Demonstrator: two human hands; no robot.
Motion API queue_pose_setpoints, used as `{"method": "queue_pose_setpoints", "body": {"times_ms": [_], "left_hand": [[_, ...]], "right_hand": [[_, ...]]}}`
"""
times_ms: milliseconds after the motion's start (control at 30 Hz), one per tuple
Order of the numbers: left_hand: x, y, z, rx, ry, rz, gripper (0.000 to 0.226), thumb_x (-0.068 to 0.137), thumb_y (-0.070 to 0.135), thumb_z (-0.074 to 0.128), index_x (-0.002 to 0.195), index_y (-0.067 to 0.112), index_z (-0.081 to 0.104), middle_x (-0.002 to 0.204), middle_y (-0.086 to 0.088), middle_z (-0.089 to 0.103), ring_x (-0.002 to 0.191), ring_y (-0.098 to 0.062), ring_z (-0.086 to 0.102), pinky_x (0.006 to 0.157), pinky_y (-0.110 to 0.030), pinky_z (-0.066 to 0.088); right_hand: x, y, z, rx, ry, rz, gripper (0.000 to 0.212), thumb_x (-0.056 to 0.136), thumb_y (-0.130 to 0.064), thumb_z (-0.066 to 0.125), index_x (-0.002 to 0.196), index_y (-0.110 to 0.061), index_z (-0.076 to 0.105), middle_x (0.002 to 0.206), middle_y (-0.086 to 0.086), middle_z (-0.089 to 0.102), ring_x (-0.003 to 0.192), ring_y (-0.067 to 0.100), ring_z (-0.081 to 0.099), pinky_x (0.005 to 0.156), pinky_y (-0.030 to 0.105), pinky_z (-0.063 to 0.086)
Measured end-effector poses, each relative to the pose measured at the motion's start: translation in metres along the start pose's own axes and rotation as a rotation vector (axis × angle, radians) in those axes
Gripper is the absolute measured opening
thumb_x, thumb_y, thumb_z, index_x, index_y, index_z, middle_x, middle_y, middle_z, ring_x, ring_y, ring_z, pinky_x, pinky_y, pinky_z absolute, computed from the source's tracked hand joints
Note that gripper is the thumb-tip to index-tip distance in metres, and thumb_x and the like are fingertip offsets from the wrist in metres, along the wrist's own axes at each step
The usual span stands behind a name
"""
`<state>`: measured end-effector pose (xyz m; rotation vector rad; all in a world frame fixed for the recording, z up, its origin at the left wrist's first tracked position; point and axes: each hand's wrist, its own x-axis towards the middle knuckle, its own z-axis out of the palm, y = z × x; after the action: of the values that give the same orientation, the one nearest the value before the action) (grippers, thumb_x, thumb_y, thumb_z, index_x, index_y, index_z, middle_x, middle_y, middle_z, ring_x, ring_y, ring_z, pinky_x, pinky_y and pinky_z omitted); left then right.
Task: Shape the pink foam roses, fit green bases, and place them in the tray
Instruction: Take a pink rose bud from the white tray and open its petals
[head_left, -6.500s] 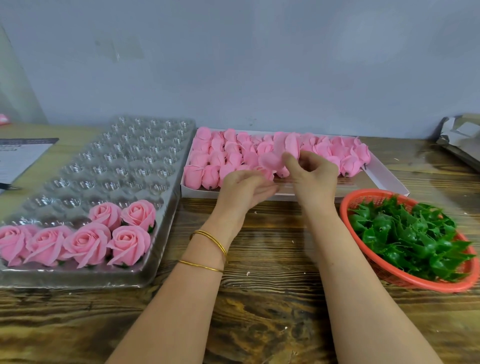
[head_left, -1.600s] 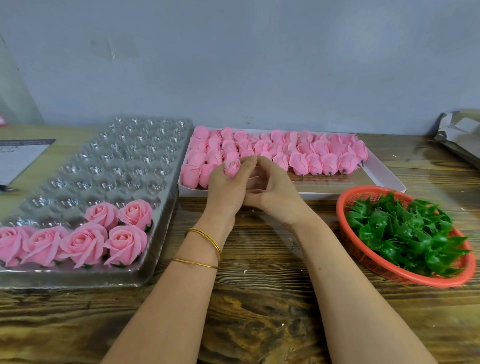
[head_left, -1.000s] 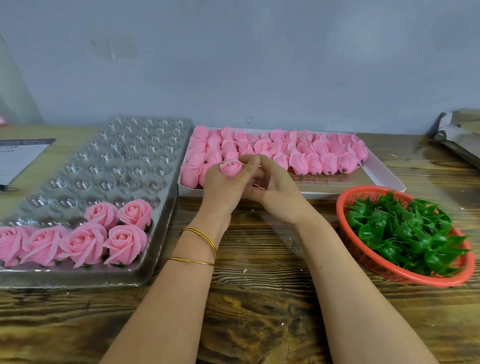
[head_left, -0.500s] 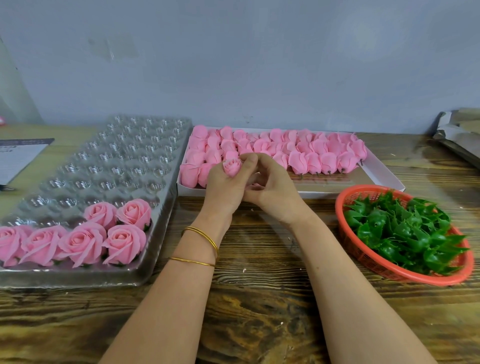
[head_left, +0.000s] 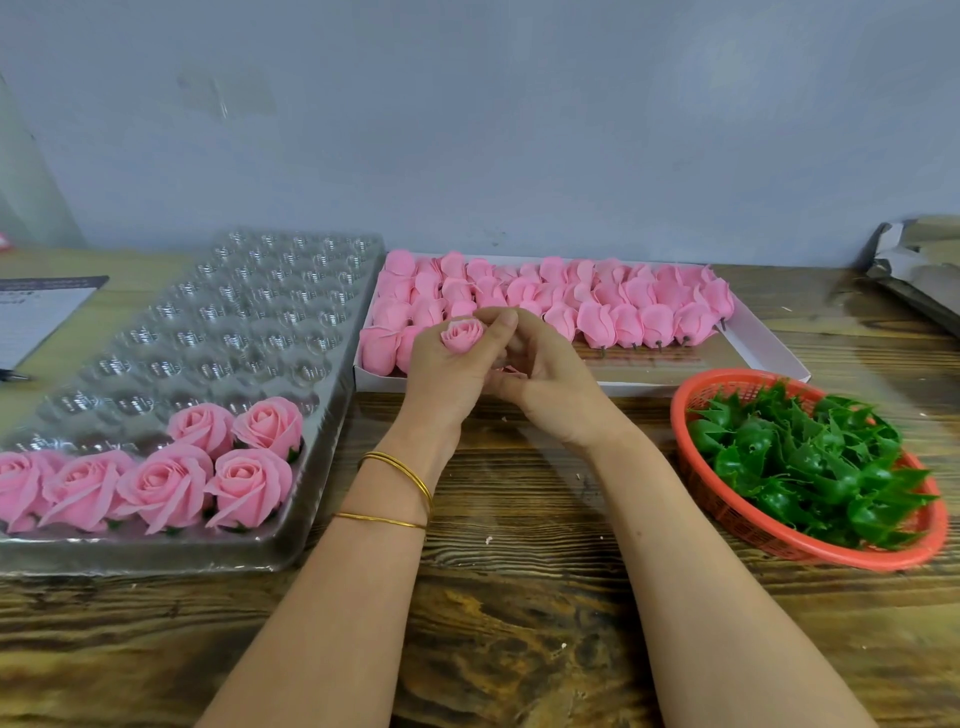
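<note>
Dark-grained wooden table (head_left: 519, 623) against a grey wall.

Far left, a clear plastic tray with rows of round cells (head_left: 218, 332). Six opened pink foam roses (head_left: 249, 483) sit in its near cells, four in the front row and two behind them.

Centre back, a shallow white cardboard box (head_left: 769, 353) is packed with closed pink foam buds (head_left: 623, 306) lying on their sides. Short dark stems show along the near row.

Right, a round red plastic basket (head_left: 680, 415) is heaped with spiky green plastic bases (head_left: 810, 457).

Both hands are together above the box's near edge. The left hand (head_left: 447, 379) is curled round a small pink foam rose (head_left: 462, 335), which faces up between thumb and forefinger. The right hand (head_left: 550, 389) presses in beside it, fingers curled at the rose's lower petals; the exact contact is hidden.

Two thin gold bangles (head_left: 400, 467) sit on the left wrist.
</note>
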<state>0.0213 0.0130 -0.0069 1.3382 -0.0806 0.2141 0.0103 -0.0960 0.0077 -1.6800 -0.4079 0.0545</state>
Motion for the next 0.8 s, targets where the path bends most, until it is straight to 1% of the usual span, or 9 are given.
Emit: {"method": "queue_pose_setpoints", "body": {"times_ms": [67, 200, 300, 367, 400, 500, 600, 700, 800], "left_hand": [[0.0003, 0.0001, 0.0006, 0.007, -0.003, 0.0, 0.025, 0.092, 0.016, 0.067, 0.068, 0.018, 0.071, 0.063, 0.004, 0.069, 0.06, -0.005, 0.063, 0.053, -0.018, 0.05], [0.0006, -0.0004, 0.0016, 0.012, -0.009, -0.025, 0.032, 0.095, 0.032, 0.062, 0.067, 0.031, 0.076, 0.072, 0.002, 0.074, 0.068, -0.009, 0.07, 0.057, -0.022, 0.054], [0.0016, -0.0018, 0.003, 0.033, -0.003, -0.05, 0.025, 0.085, 0.051, 0.061, 0.072, 0.036, 0.077, 0.077, -0.003, 0.075, 0.076, -0.018, 0.074, 0.063, -0.03, 0.058], [0.0024, -0.0033, 0.0034, 0.044, -0.008, -0.057, 0.027, 0.078, 0.06, 0.062, 0.075, 0.039, 0.077, 0.082, -0.009, 0.075, 0.083, -0.024, 0.074, 0.07, -0.036, 0.06], [0.0024, -0.0035, 0.0035, 0.039, -0.017, -0.059, 0.027, 0.076, 0.062, 0.063, 0.076, 0.039, 0.077, 0.084, -0.007, 0.076, 0.085, -0.024, 0.074, 0.071, -0.036, 0.06], [0.0008, -0.0027, 0.0024, 0.02, -0.05, -0.038, 0.017, 0.08, 0.05, 0.068, 0.077, 0.036, 0.078, 0.085, 0.002, 0.077, 0.085, -0.015, 0.074, 0.068, -0.026, 0.058], [0.0009, -0.0029, -0.0008, 0.056, -0.056, 0.004, 0.015, 0.088, 0.035, 0.071, 0.076, 0.027, 0.077, 0.078, 0.002, 0.075, 0.081, -0.013, 0.073, 0.069, -0.025, 0.056], [0.0011, -0.0016, -0.0014, 0.057, -0.044, 0.026, 0.015, 0.089, 0.02, 0.071, 0.075, 0.018, 0.073, 0.066, 0.006, 0.071, 0.068, -0.006, 0.068, 0.06, -0.02, 0.052], [0.0009, -0.0006, -0.0008, 0.053, -0.046, 0.037, 0.017, 0.088, 0.015, 0.071, 0.072, 0.013, 0.069, 0.059, 0.008, 0.067, 0.059, -0.003, 0.063, 0.055, -0.017, 0.05]], "right_hand": [[-0.0003, -0.0006, 0.0005, 0.008, 0.007, 0.004, 0.05, 0.085, 0.017, 0.059, 0.129, -0.004, 0.048, 0.101, 0.001, 0.064, 0.089, 0.004, 0.061, 0.083, 0.019, 0.052], [-0.0001, -0.0001, 0.0001, -0.02, 0.038, 0.014, 0.054, 0.079, 0.013, 0.069, 0.125, -0.01, 0.052, 0.099, 0.009, 0.064, 0.084, 0.016, 0.057, 0.081, 0.027, 0.05], [0.0008, 0.001, 0.0008, -0.065, 0.064, 0.011, 0.059, 0.075, 0.011, 0.074, 0.125, -0.011, 0.052, 0.106, 0.016, 0.064, 0.085, 0.019, 0.057, 0.08, 0.031, 0.052], [0.0013, 0.001, 0.0017, -0.102, 0.078, 0.001, 0.059, 0.074, 0.007, 0.076, 0.124, -0.013, 0.052, 0.106, 0.014, 0.064, 0.084, 0.017, 0.058, 0.08, 0.035, 0.055], [0.0015, 0.0012, 0.0021, -0.117, 0.084, -0.004, 0.059, 0.074, 0.006, 0.077, 0.124, -0.014, 0.052, 0.104, 0.011, 0.064, 0.082, 0.015, 0.058, 0.08, 0.035, 0.055], [0.0018, 0.0016, 0.0018, -0.136, 0.091, -0.009, 0.06, 0.077, 0.005, 0.075, 0.128, -0.014, 0.05, 0.109, 0.009, 0.063, 0.083, 0.017, 0.058, 0.082, 0.035, 0.055], [0.0015, 0.0029, 0.0004, -0.118, 0.076, -0.003, 0.06, 0.079, 0.006, 0.072, 0.131, -0.014, 0.049, 0.117, 0.013, 0.063, 0.103, 0.033, 0.06, 0.088, 0.035, 0.054], [0.0009, 0.0028, 0.0001, -0.087, 0.061, -0.003, 0.055, 0.082, 0.01, 0.067, 0.128, -0.014, 0.049, 0.115, 0.013, 0.064, 0.106, 0.028, 0.06, 0.083, 0.019, 0.051], [0.0, 0.0004, 0.0009, -0.066, 0.04, 0.001, 0.053, 0.084, 0.013, 0.064, 0.129, -0.01, 0.047, 0.109, 0.004, 0.063, 0.099, 0.014, 0.061, 0.083, 0.013, 0.049]]}}
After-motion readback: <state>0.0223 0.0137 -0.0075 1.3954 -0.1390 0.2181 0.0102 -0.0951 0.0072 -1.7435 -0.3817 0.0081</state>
